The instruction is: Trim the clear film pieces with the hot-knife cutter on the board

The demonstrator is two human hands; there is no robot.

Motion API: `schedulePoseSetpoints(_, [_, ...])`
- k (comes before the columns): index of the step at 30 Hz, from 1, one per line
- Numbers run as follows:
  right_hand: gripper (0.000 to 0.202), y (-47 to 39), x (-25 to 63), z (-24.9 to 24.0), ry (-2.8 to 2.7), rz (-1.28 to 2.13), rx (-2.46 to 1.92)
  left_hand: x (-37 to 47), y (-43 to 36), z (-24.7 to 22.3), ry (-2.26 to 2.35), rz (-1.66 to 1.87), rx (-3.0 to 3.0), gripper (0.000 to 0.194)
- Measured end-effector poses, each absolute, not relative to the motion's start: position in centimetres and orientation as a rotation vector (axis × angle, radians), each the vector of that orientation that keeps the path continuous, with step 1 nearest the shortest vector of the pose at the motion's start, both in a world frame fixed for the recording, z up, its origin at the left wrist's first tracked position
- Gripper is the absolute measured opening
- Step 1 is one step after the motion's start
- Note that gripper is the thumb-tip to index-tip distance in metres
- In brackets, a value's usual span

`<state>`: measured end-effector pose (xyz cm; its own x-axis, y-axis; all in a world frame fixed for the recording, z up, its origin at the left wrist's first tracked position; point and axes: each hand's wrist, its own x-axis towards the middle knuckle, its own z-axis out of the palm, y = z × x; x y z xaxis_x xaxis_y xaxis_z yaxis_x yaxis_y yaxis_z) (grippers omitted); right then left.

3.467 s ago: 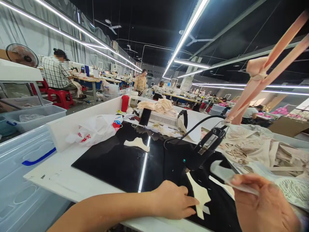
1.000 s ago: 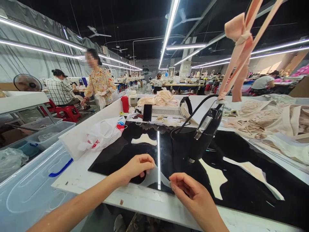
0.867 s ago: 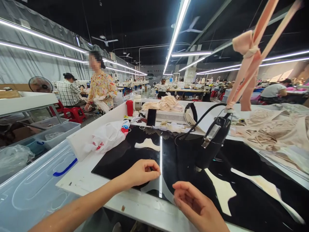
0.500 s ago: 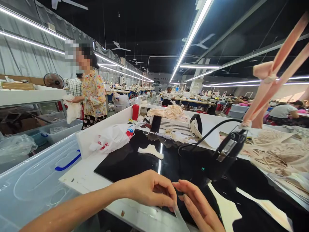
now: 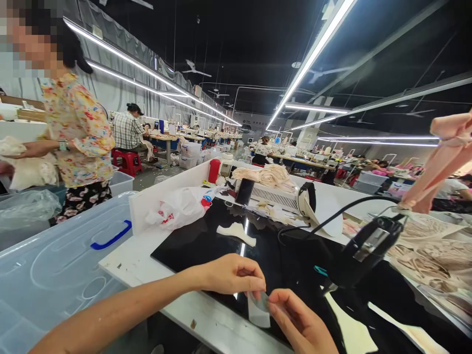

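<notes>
My left hand (image 5: 236, 275) is closed in a pinch on a small, thin, see-through piece of film (image 5: 261, 301). Facing it, my right hand (image 5: 298, 319) has thumb and forefinger pressed together on the film's other edge. A pale, translucent flap (image 5: 259, 318) hangs just below the fingers; I cannot tell whether it is part of the same film. Both hands are above the near edge of a glossy black board (image 5: 199, 246). A white, curved cut piece (image 5: 236, 233) lies beyond them on the board.
Right of my hands stands a black handheld machine (image 5: 368, 250) with a cable, hung by pink straps (image 5: 424, 167). Cream cut pieces (image 5: 350, 319) lie beside it. A plastic bag (image 5: 180, 206), a phone (image 5: 244, 191) and a lidded clear bin (image 5: 73, 265) are leftward. A co-worker (image 5: 77, 132) holds pale cloth.
My hands have parted slightly, and the film now shows between the fingertips. My right fingers have closed into a pinch. The co-worker appears nearer and further left; the view has shifted.
</notes>
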<state>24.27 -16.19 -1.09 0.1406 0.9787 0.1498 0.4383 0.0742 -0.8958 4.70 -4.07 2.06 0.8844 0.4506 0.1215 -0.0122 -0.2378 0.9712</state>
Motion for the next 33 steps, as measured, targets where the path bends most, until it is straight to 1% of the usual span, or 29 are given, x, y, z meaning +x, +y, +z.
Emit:
schedulePoseSetpoints(2, [0.039,-15.5,24.5,-1.9,-1.483,0.661,-1.553,5.0,-3.4,1.1,0.406,0.501,1.984,0.022])
schedulePoseSetpoints(4, [0.036,-14.8,24.8,-2.6,-1.545,0.570,-1.576,5.2,-2.8,0.1,0.413,0.546,2.223,0.015])
schedulePoseSetpoints(7, [0.034,-14.0,25.4,-3.5,-1.687,0.376,-1.571,5.4,-2.2,-1.5,0.361,0.625,2.451,0.016])
schedulePoseSetpoints(10, [0.038,-13.7,26.0,-4.0,-1.810,0.131,-1.576,5.4,-2.0,-2.7,0.337,0.655,2.511,0.018])
schedulePoseSetpoints(13, [0.043,-13.9,26.4,-4.3,-1.903,-0.024,-1.591,5.2,-2.0,-3.2,0.335,0.674,2.501,0.018])
schedulePoseSetpoints(16, [0.041,-14.2,26.8,-4.6,-1.948,-0.089,-1.594,5.0,-2.1,-3.2,0.351,0.686,2.475,0.019])
schedulePoseSetpoints(19, [0.035,-14.5,27.3,-5.1,-1.970,-0.116,-1.571,4.9,-2.2,-3.0,0.366,0.679,2.471,0.021])
schedulePoseSetpoints(24, [0.025,-16.3,27.7,-5.3,-1.907,-0.041,-1.603,4.6,-2.4,-2.5,0.360,0.652,2.470,0.020])
schedulePoseSetpoints(28, [0.030,-18.8,28.7,-3.3,-1.796,0.006,-1.754,4.1,-2.4,-2.2,0.383,0.658,2.466,0.021])
schedulePoseSetpoints(33, [0.041,-21.8,35.0,-0.5,-1.507,-0.234,-2.068,3.8,-1.7,-2.6,0.353,0.643,2.520,0.026])
